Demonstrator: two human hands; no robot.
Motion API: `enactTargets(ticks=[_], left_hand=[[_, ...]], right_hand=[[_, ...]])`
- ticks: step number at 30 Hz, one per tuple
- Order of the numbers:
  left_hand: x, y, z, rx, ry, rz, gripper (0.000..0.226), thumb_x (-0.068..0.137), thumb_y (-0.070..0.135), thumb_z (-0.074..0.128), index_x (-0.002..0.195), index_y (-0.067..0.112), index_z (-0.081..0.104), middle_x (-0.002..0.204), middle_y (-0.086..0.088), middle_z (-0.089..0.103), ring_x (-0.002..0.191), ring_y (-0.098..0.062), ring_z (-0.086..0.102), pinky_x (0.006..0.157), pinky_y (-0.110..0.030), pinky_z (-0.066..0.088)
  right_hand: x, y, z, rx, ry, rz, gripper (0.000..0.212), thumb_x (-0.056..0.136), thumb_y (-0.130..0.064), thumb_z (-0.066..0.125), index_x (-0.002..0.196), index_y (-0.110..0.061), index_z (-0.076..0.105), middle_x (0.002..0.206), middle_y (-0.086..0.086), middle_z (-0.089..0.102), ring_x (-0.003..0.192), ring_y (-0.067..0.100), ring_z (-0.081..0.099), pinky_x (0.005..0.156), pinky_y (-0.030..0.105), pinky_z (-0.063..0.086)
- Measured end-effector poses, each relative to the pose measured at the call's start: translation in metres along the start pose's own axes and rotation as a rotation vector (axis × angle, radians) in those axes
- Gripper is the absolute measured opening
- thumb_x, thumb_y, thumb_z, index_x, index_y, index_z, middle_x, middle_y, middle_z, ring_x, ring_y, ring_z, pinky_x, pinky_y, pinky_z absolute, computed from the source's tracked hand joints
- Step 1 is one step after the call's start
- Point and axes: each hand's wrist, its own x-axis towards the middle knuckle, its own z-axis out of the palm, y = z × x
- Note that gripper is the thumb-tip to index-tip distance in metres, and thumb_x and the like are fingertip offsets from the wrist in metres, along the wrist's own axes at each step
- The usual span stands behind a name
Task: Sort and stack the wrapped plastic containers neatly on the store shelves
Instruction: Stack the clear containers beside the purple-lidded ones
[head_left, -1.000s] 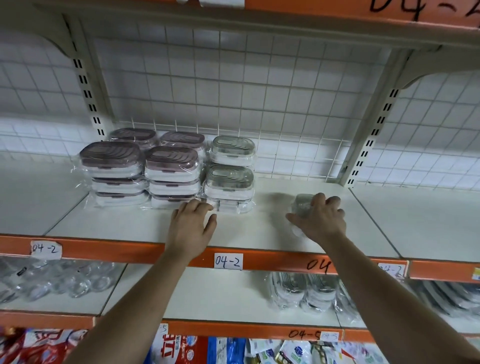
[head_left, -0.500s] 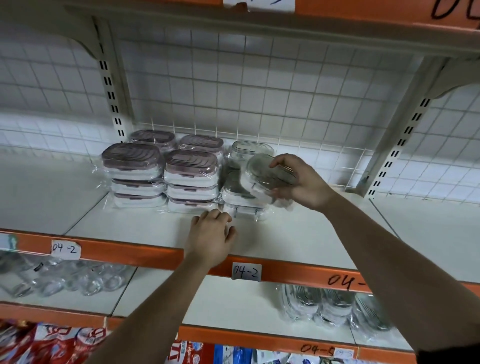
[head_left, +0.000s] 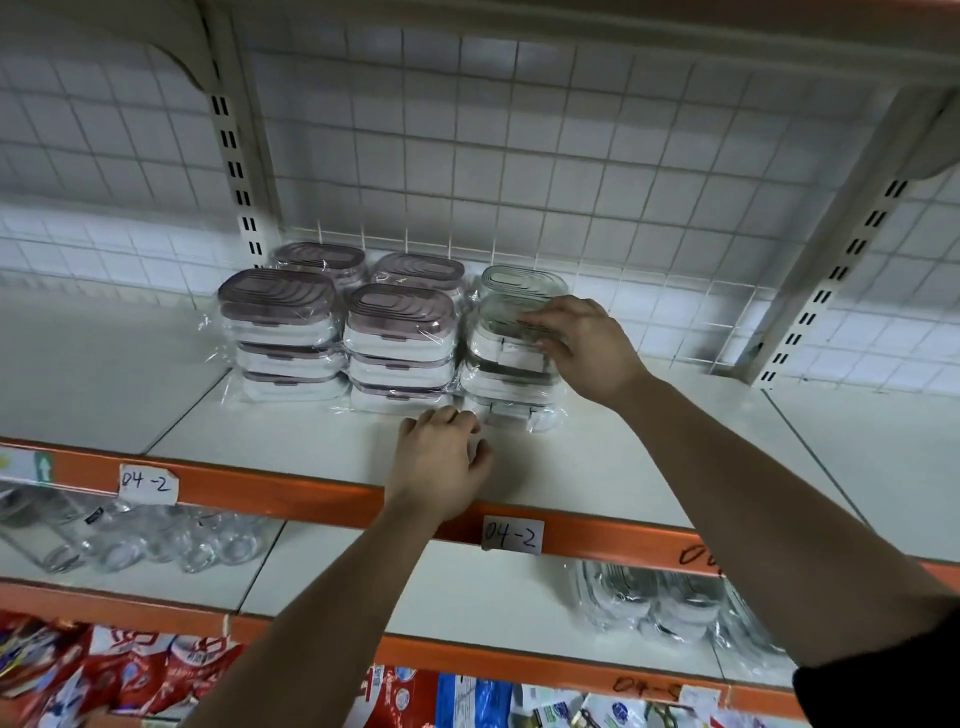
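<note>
Our right hand (head_left: 587, 348) grips the grey-lidded wrapped container (head_left: 511, 325) atop the right-hand stack on the shelf (head_left: 649, 467) — our left hand (head_left: 441, 462), loosely curled and holding nothing, rests near the stack's front, beside the pink-lidded stacks (head_left: 337, 338).

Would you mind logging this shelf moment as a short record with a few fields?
shelf: white shelf with orange edge, tagged 04-2
pink-lidded stacks: four stacks of wrapped containers, left of the green ones
green-lidded stack: front stack, three high
right hand: right hand on the top green-lidded container, seating it
left hand: left hand curled on the shelf by the stack's base
</note>
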Motion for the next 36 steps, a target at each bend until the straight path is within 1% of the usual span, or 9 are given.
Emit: enactTargets(ticks=[5,8,11,13,20,25,29,31,36], left_hand=[[-0.005,0.005,-0.006,0.026,0.058,0.028,0.03,0.092,0.037,0.048,0.096,0.015,0.068,0.093,-0.004,0.066,0.09,-0.025,0.061,0.086,-0.038,0.041],[-0.012,0.007,-0.012,0.056,0.111,0.067,0.032,0.09,0.037,0.047,0.094,0.014,0.068,0.093,-0.006,0.067,0.088,-0.029,0.062,0.082,-0.039,0.042],[-0.016,0.011,-0.016,-0.051,0.122,-0.011,0.037,0.09,0.043,0.051,0.11,0.016,0.067,0.112,-0.006,0.063,0.106,-0.029,0.057,0.086,-0.042,0.039],[-0.029,0.019,-0.018,-0.109,0.195,-0.006,0.042,0.088,0.046,0.044,0.105,0.016,0.068,0.108,-0.005,0.063,0.102,-0.029,0.058,0.083,-0.041,0.039],[-0.116,0.058,0.01,-0.154,0.279,0.318,0.023,0.09,0.031,0.053,0.089,0.014,0.068,0.089,-0.003,0.062,0.085,-0.026,0.057,0.075,-0.039,0.037],[-0.165,0.076,0.057,-0.213,0.073,0.345,0.023,0.09,0.031,0.054,0.091,0.013,0.068,0.089,-0.002,0.061,0.085,-0.024,0.058,0.075,-0.038,0.035],[-0.189,0.075,0.096,-0.205,-0.084,0.328,0.025,0.092,0.034,0.051,0.094,0.015,0.068,0.091,0.0,0.059,0.085,-0.023,0.059,0.075,-0.038,0.038],[-0.195,0.067,0.117,-0.195,-0.141,0.321,0.027,0.092,0.036,0.049,0.095,0.016,0.067,0.092,0.001,0.059,0.085,-0.022,0.058,0.075,-0.037,0.036],[-0.186,0.027,0.168,-0.146,-0.267,0.22,0.038,0.092,0.044,0.04,0.104,0.019,0.066,0.102,0.003,0.062,0.095,-0.021,0.058,0.083,-0.034,0.034]], right_hand=[[-0.028,-0.012,-0.013,-0.001,-0.021,0.064,0.046,0.1,-0.025,0.05,0.146,-0.016,0.044,0.139,0.009,0.053,0.135,0.031,0.039,0.109,0.049,0.035],[-0.064,-0.016,-0.024,0.058,0.04,0.077,0.045,0.099,-0.022,0.053,0.143,-0.013,0.047,0.14,0.008,0.052,0.133,0.03,0.041,0.11,0.041,0.035],[-0.107,-0.014,-0.034,0.12,0.119,0.127,0.036,0.097,-0.019,0.056,0.133,-0.013,0.057,0.129,0.006,0.058,0.119,0.026,0.05,0.1,0.034,0.041],[-0.139,-0.014,-0.039,0.198,0.182,0.154,0.029,0.094,-0.018,0.058,0.122,-0.014,0.062,0.115,0.0,0.061,0.102,0.015,0.055,0.087,0.028,0.046],[-0.252,-0.014,-0.022,0.271,0.201,0.164,0.021,0.089,-0.027,0.055,0.094,-0.011,0.067,0.085,-0.002,0.061,0.075,0.009,0.054,0.067,0.021,0.043],[-0.314,0.001,0.028,0.31,0.076,0.304,0.029,0.089,-0.034,0.051,0.097,-0.012,0.067,0.092,-0.006,0.06,0.087,0.016,0.056,0.07,0.031,0.047],[-0.342,0.021,0.074,0.249,-0.087,0.435,0.039,0.087,-0.043,0.052,0.107,-0.013,0.068,0.107,0.001,0.063,0.104,0.023,0.055,0.08,0.028,0.042],[-0.346,0.036,0.096,0.184,-0.171,0.488,0.039,0.087,-0.038,0.057,0.114,-0.012,0.067,0.118,0.005,0.062,0.116,0.03,0.05,0.091,0.037,0.046],[-0.33,0.08,0.142,-0.124,-0.375,0.457,0.062,0.092,-0.037,0.062,0.146,-0.014,0.043,0.154,0.013,0.033,0.141,0.039,0.026,0.105,0.053,0.041]])
